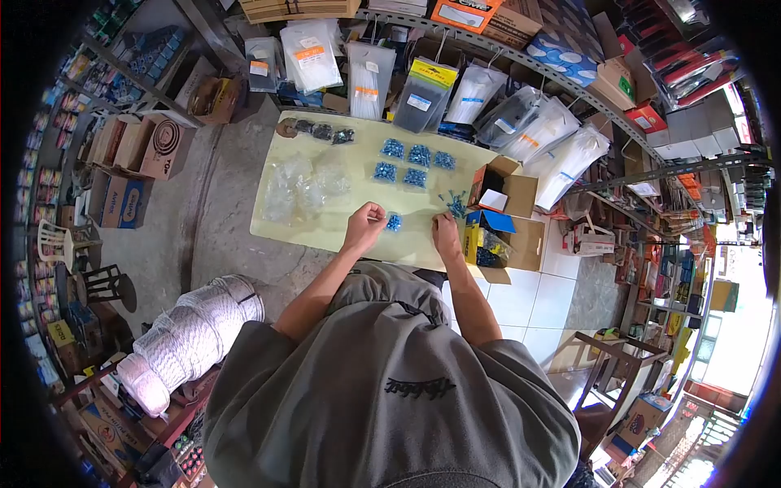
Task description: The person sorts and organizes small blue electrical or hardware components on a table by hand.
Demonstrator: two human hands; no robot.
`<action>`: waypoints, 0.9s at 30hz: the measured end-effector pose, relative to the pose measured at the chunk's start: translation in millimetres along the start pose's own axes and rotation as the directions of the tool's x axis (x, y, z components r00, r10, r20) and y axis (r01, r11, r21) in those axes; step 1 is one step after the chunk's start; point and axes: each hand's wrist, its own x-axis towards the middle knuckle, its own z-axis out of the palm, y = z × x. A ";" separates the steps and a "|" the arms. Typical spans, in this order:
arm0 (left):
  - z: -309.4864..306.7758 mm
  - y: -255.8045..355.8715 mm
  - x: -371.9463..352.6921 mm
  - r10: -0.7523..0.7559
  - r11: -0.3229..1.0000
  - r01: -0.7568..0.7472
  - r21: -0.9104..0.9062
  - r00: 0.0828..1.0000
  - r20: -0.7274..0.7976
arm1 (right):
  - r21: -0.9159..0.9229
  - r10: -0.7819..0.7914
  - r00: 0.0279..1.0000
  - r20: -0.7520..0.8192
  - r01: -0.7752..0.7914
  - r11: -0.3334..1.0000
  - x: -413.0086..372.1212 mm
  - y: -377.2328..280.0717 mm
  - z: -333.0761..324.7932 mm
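Note:
My left hand (367, 224) is closed, fingers pinched at the edge of a small clear bag of blue pieces (394, 222) near the table's front edge. My right hand (444, 230) has its fingers bent together beside a loose pile of blue screws (455, 204); what it holds, if anything, is too small to make out. Several filled bags of blue pieces (419, 155) lie in two rows farther back on the pale yellow table (366, 142). Clear plastic bags (293, 189) are spread at the left.
Two open cardboard boxes (529, 240) stand at the table's right end. Small dark bags (322, 132) lie at the back left. Packs of cable ties (368, 81) hang behind the table. A large roll of white rope (195, 329) lies on the left.

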 end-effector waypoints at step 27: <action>1.4 15.5 -1.9 0.091 0.987 -0.087 0.134 0.996 -0.024 | -0.076 0.051 0.999 -0.015 -0.052 0.996 46.3 -41.1 -39.7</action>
